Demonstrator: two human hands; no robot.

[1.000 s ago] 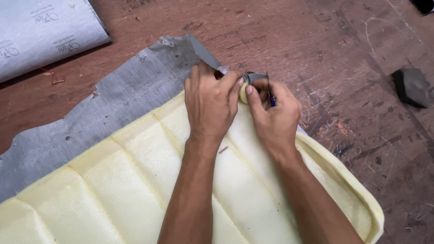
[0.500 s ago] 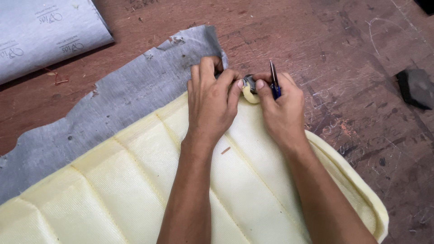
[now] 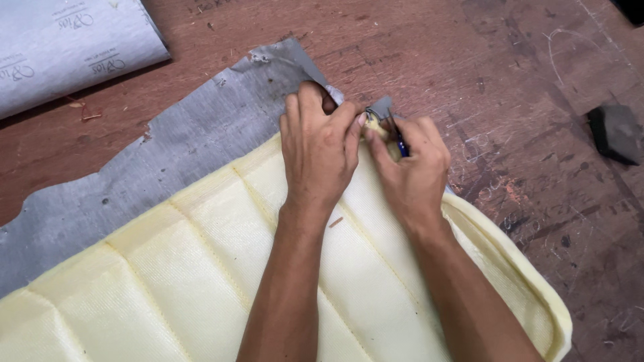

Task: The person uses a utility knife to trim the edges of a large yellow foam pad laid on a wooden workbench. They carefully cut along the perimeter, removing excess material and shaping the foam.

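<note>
The left hand (image 3: 318,157) pinches the grey fabric (image 3: 168,154) at the top corner of a yellow quilted pad (image 3: 201,268). Just beside it, the right hand (image 3: 409,174) grips small blue-handled scissors (image 3: 397,139) at that corner.

A single head-worn camera looked steeply down from above the person's shoulders, facing forward and away from the body across the scratched reddish-brown wooden worktable (image 3: 510,60). It sat close: both forearms entered from the bottom edge and the left hand (image 3: 318,151) and right hand (image 3: 409,167) met near the centre of the frame. The ribbed pale-yellow padded panel (image 3: 168,268) ran off the bottom and left edges. No second view overlapped it.
</note>
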